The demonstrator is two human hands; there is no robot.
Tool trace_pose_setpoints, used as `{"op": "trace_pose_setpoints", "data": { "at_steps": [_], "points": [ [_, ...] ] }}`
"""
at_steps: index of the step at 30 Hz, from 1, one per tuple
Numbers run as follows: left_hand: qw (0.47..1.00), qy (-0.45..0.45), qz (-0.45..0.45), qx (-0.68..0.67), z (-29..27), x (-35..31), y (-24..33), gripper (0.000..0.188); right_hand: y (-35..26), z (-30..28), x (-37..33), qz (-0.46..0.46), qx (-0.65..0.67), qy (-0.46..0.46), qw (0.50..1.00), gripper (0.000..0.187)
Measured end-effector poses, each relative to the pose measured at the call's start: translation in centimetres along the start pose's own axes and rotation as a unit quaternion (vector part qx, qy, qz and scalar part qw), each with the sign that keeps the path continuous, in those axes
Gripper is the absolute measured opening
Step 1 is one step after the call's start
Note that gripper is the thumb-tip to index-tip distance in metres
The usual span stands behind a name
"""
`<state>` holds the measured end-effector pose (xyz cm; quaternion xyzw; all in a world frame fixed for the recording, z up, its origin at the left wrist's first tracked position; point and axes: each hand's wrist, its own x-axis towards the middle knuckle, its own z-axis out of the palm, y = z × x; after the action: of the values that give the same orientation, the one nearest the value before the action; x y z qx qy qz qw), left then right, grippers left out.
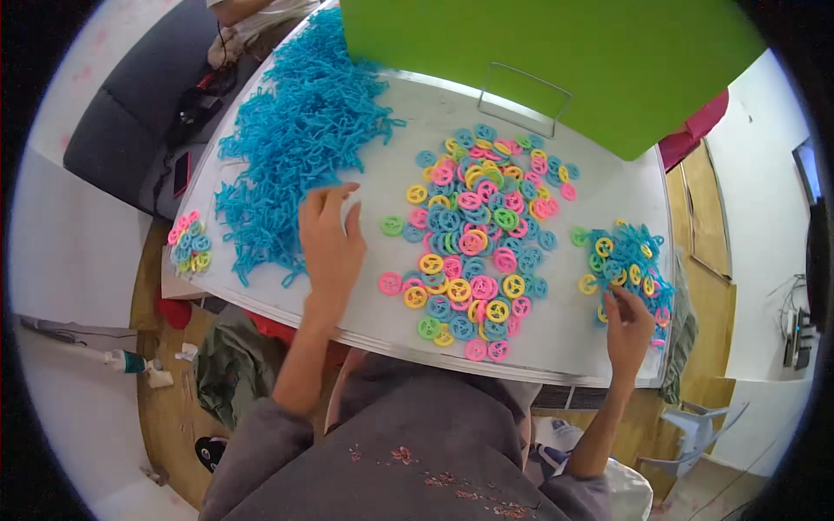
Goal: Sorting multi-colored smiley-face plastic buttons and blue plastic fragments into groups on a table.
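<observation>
My left hand [333,247] is over the table at the right edge of a big heap of blue plastic hook-like pieces [304,113]. Its thumb and fingers are apart, and nothing shows between them. On the right, the fingertips of my right hand [629,330] are pinched together at the near edge of a smaller pile [634,247], where blue pieces mix with coloured wheels. What they pinch is too small to make out. Between my hands spreads a heap of small spoked plastic wheels [473,217] in pink, yellow, blue and green.
All of this lies on a white table [365,321]. A green panel [556,61] rises at the far side, with a wire stand [526,97] before it. Another small wheel cluster [190,243] sits at the left edge. A person's arm [239,10] shows at the far left, beside a grey sofa [117,130].
</observation>
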<state>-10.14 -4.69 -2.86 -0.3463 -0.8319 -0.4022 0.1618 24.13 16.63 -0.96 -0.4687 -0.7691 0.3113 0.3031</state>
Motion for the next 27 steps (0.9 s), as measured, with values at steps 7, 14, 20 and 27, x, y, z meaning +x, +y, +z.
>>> {"op": "trace_pose_setpoints", "data": {
  "at_steps": [7,14,20,27],
  "points": [
    [0.983,-0.025,0.153,0.097,0.7,6.6,-2.8,0.018,-0.8,2.3,-0.3,-0.126,-0.194,0.192,0.954,0.019],
    [0.959,-0.108,0.236,0.113,1.7,7.2,-3.8,0.011,-1.3,1.8,-0.8,-0.137,-0.163,0.228,0.95,0.016],
    [0.985,-0.055,0.096,-0.132,0.7,7.8,-1.8,0.008,-2.5,2.7,-1.4,-0.178,-0.094,0.238,0.95,0.012],
    [0.919,0.095,-0.056,-0.378,0.5,6.7,0.8,0.009,-5.7,6.0,-2.2,-0.268,-0.006,0.191,0.944,0.018]
  ]
}}
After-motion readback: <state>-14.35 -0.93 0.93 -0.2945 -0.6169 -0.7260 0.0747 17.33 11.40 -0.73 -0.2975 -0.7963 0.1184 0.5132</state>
